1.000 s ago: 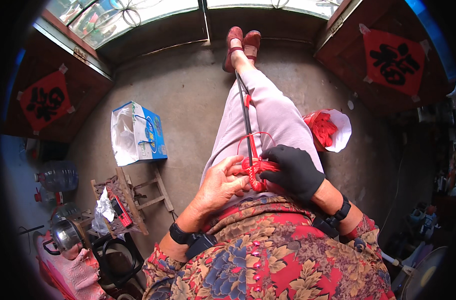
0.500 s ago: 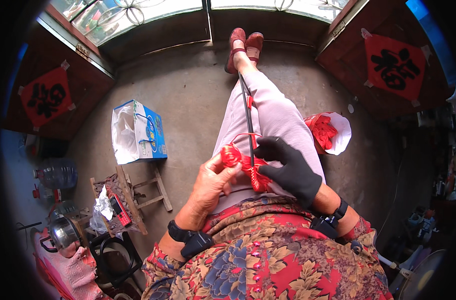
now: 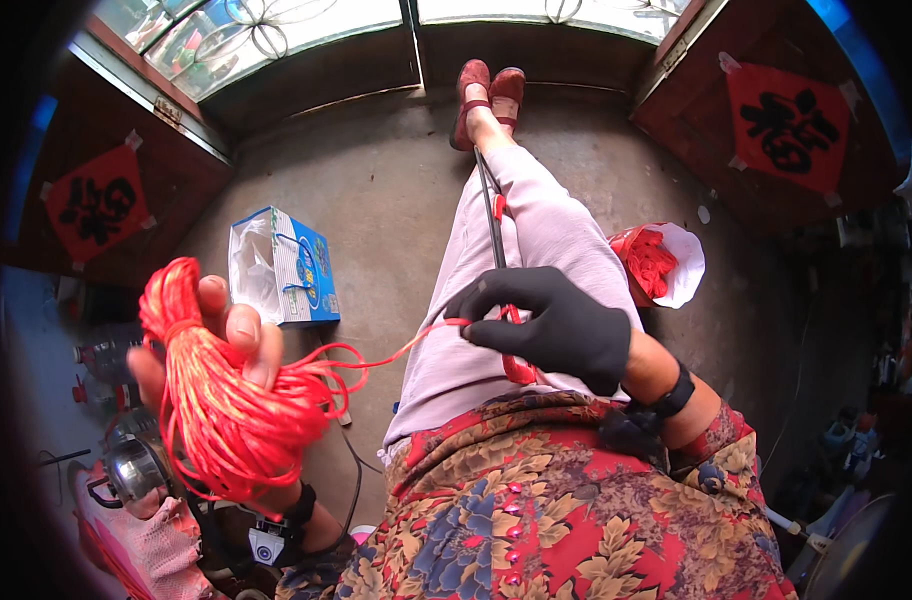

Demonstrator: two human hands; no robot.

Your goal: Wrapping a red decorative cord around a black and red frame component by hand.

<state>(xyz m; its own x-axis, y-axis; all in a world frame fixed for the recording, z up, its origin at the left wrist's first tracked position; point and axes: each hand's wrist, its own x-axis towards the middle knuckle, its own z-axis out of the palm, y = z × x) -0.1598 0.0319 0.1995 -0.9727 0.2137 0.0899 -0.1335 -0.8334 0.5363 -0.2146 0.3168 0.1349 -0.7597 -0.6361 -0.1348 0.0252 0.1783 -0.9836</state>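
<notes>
My bare left hand [image 3: 244, 332] is raised at the left, its fingers wrapped round a bundle of red cord [image 3: 231, 410] that is tied at its upper end. One loose strand [image 3: 401, 354] runs from the bundle across to my right hand [image 3: 566, 325]. That hand, in a black glove, is closed over my lap with the strand at its pinched fingertips. A thin black rod [image 3: 495, 235] lies along my legs and passes behind the glove. Red knotted cordwork [image 3: 518, 370] shows below the glove, partly hidden by it.
Right of my legs stands a red bag [image 3: 648, 262] with red material inside. A blue-and-white paper bag [image 3: 306, 265] is on the left. Beyond the raised bundle are a metal kettle [image 3: 136, 472] and pink cloth [image 3: 161, 545]. Door panels flank my feet.
My left hand has swung from my lap out to the left and up, carrying the cord bundle and drawing out a strand. My right hand has shifted slightly left and now covers part of the rod.
</notes>
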